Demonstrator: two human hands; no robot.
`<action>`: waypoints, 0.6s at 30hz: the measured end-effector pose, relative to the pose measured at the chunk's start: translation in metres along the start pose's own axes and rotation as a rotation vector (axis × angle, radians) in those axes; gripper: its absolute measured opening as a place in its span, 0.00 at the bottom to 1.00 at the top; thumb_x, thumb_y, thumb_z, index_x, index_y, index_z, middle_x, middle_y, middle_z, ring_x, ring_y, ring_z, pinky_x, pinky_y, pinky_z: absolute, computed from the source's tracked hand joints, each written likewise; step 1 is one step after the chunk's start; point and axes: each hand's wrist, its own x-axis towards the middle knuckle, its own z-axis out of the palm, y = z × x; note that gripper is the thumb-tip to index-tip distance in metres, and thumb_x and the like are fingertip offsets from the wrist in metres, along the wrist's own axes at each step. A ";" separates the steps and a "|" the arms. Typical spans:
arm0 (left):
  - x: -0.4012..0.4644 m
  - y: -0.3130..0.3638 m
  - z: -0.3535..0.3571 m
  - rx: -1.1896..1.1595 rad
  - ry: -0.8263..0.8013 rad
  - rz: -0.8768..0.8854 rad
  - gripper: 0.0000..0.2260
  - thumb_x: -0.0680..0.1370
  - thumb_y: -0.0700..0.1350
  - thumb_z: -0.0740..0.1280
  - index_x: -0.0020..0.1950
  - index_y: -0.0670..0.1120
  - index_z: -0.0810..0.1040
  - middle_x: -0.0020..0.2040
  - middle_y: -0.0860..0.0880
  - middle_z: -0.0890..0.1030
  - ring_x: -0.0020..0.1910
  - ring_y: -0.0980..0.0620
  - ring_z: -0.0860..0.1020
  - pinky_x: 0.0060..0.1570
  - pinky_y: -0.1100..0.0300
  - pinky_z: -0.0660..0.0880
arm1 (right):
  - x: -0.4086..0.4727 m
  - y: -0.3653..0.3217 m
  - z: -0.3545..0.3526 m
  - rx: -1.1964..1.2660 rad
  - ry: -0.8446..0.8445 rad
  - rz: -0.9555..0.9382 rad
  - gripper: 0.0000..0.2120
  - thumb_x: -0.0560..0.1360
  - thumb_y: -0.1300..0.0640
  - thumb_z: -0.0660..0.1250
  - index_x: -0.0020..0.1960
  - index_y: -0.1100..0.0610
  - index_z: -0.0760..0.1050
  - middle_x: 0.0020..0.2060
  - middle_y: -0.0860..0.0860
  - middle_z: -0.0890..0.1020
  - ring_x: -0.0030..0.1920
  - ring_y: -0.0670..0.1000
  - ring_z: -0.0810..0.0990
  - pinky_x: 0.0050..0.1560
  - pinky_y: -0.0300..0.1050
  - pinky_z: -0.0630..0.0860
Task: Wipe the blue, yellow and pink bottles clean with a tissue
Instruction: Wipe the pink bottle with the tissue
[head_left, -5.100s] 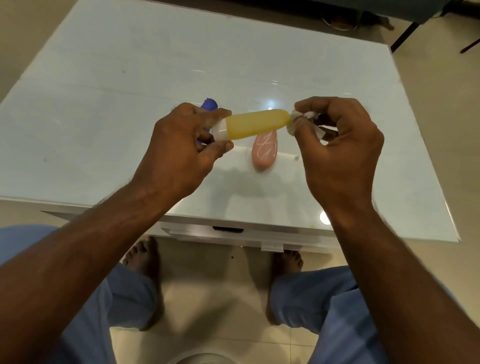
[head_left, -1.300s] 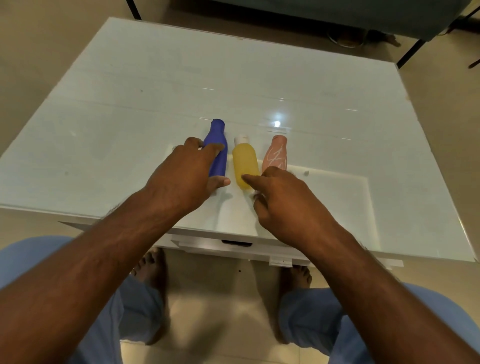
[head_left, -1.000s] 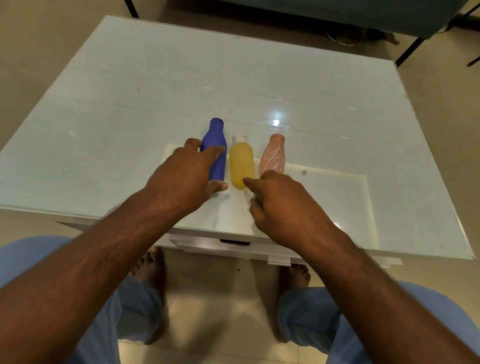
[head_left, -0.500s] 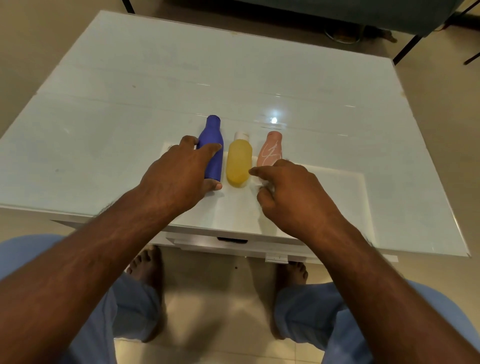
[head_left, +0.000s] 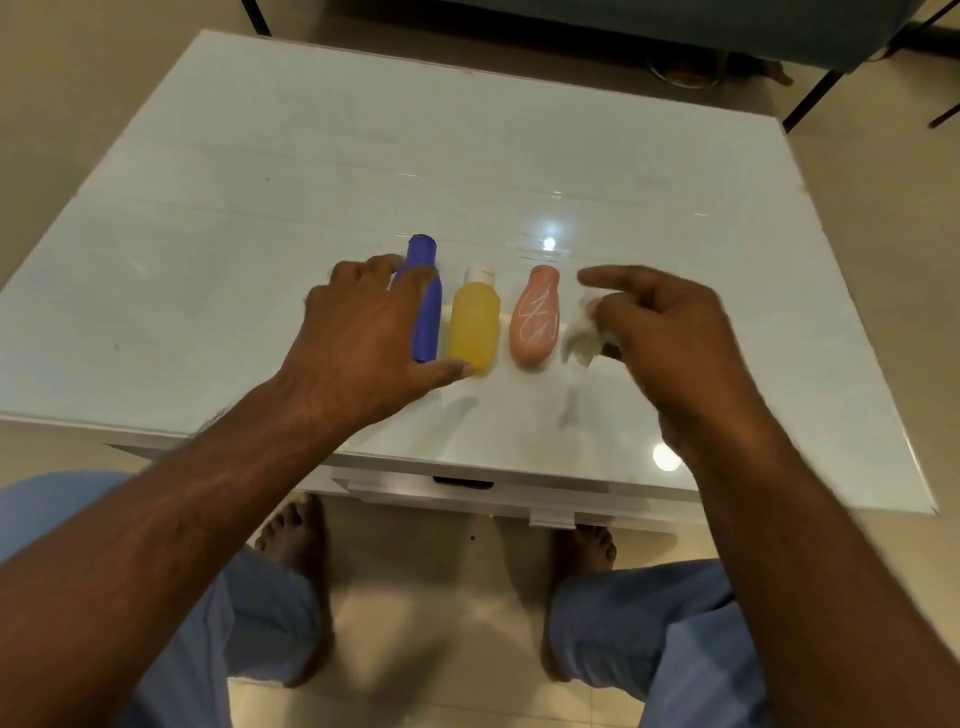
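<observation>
Three small bottles lie side by side on the white glass table (head_left: 311, 171): the blue bottle (head_left: 427, 306) on the left, the yellow bottle (head_left: 474, 322) with a white cap in the middle, the pink bottle (head_left: 535, 322) with white scribbles on the right. My left hand (head_left: 363, 338) lies over the blue bottle, fingers extended on it, thumb tip near the yellow bottle's base. My right hand (head_left: 660, 332) hovers just right of the pink bottle and holds a crumpled white tissue (head_left: 584, 332) in its curled fingers, index finger pointing left.
The table's near edge (head_left: 467, 467) runs over a drawer front (head_left: 462, 483). My knees and bare feet are below it. Dark furniture legs (head_left: 810, 98) stand on the floor beyond the far edge.
Since a second ago my right hand has moved right from the yellow bottle, past the pink one, and the tissue now shows in it. My left hand stays on the blue bottle.
</observation>
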 end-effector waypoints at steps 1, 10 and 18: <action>0.000 0.004 0.000 0.000 0.016 0.042 0.49 0.65 0.76 0.67 0.79 0.54 0.58 0.79 0.47 0.63 0.75 0.41 0.64 0.69 0.40 0.65 | 0.003 -0.002 -0.004 0.247 0.013 0.093 0.14 0.78 0.64 0.67 0.59 0.52 0.85 0.50 0.49 0.88 0.50 0.49 0.87 0.58 0.51 0.85; 0.059 0.072 0.003 0.152 -0.275 0.317 0.66 0.60 0.72 0.75 0.81 0.47 0.39 0.83 0.48 0.43 0.81 0.43 0.45 0.76 0.39 0.49 | 0.006 -0.004 -0.019 0.916 0.108 0.335 0.10 0.78 0.65 0.72 0.58 0.62 0.84 0.53 0.58 0.84 0.52 0.53 0.85 0.47 0.43 0.85; 0.074 0.083 -0.004 0.157 -0.124 0.389 0.45 0.68 0.68 0.72 0.78 0.50 0.60 0.75 0.47 0.67 0.76 0.47 0.61 0.75 0.44 0.48 | 0.010 0.000 -0.024 0.946 0.087 0.304 0.08 0.79 0.66 0.71 0.57 0.63 0.83 0.46 0.55 0.85 0.48 0.51 0.85 0.51 0.44 0.86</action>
